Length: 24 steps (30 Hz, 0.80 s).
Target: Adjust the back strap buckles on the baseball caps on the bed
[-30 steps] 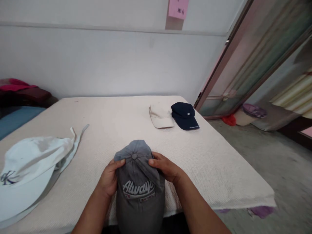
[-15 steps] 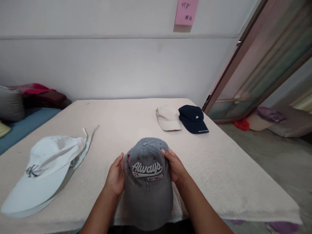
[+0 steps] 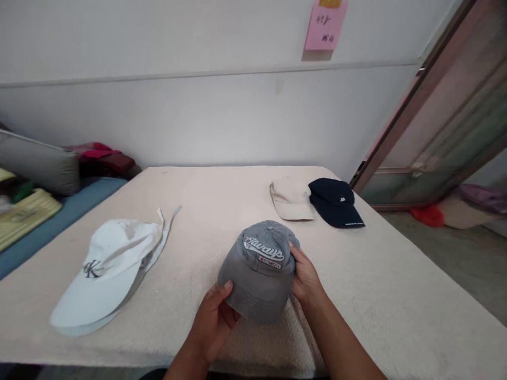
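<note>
A grey baseball cap (image 3: pixel 257 279) with "Always" lettering on its front is held between both hands near the front of the table. My left hand (image 3: pixel 216 316) grips the left edge of its brim, thumb on top and fingers beneath. My right hand (image 3: pixel 304 272) is closed on the right side of the crown, thumb on the outside; its other fingers are partly hidden. The brim points down toward me and slightly left. To the left lies a white cap (image 3: pixel 106 269) with a dark "CK" mark and loose straps.
Toward the back right, a cream cap (image 3: pixel 291 198) and a navy cap (image 3: pixel 336 201) lie side by side on the cream cloth-covered table (image 3: pixel 214 195). A white wall (image 3: pixel 206 121) with a pink note (image 3: pixel 325 26) stands behind. A grey cushion (image 3: pixel 43 163) rests at left.
The grey cap has turned, its brim swinging left and lifting. My left hand has shifted from the crown's side to the brim. The view has swung slightly left.
</note>
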Each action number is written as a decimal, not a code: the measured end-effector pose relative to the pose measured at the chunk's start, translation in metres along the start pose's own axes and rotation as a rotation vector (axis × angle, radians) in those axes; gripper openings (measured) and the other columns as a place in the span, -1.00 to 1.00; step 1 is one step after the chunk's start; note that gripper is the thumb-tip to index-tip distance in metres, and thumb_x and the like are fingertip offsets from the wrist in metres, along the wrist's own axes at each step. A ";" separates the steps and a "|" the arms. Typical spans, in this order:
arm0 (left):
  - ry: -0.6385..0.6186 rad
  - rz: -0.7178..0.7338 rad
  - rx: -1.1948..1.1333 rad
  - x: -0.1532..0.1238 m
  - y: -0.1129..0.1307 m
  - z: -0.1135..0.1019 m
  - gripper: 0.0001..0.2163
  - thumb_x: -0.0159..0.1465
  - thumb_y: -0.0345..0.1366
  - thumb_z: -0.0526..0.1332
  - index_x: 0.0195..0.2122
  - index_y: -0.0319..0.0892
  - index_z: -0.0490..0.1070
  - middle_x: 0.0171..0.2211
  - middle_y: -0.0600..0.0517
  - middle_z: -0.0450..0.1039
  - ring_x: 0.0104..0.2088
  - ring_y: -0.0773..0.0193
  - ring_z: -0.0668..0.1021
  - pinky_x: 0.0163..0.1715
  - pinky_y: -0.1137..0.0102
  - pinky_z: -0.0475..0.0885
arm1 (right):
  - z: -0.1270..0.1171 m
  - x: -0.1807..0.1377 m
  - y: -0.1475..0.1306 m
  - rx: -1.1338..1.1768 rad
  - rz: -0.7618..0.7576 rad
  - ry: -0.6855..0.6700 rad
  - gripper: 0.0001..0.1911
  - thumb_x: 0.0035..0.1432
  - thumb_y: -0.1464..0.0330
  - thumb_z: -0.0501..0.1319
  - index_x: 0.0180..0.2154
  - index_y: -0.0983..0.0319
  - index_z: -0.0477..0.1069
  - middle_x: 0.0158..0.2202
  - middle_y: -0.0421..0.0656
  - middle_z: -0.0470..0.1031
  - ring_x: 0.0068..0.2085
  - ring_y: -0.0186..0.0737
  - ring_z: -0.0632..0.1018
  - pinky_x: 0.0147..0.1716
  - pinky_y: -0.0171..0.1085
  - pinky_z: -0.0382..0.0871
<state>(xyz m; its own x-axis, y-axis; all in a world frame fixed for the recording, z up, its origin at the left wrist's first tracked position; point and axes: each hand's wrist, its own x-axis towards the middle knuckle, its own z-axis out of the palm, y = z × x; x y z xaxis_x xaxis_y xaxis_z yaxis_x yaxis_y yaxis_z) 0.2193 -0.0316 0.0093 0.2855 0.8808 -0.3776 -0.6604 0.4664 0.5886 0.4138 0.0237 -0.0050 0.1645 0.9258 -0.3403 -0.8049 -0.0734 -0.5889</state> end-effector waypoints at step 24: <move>0.631 0.647 0.101 -0.041 0.216 -0.137 -0.75 0.29 -0.57 -0.04 -0.44 -0.19 0.31 -0.66 0.19 0.44 -0.75 0.45 0.41 -0.83 0.65 0.27 | 0.003 -0.018 0.015 -0.290 0.205 -0.134 -0.80 -0.04 0.36 0.27 -0.33 0.29 0.36 -0.51 -0.21 0.37 -0.52 -0.41 0.39 -0.58 -0.43 0.21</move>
<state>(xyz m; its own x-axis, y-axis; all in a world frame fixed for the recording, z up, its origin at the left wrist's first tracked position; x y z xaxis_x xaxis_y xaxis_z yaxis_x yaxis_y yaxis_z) -0.0298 0.0215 0.0543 -0.5728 0.7790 -0.2551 -0.4866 -0.0727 0.8706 0.3972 0.0073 -0.0052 -0.0750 0.9198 -0.3851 -0.6150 -0.3466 -0.7082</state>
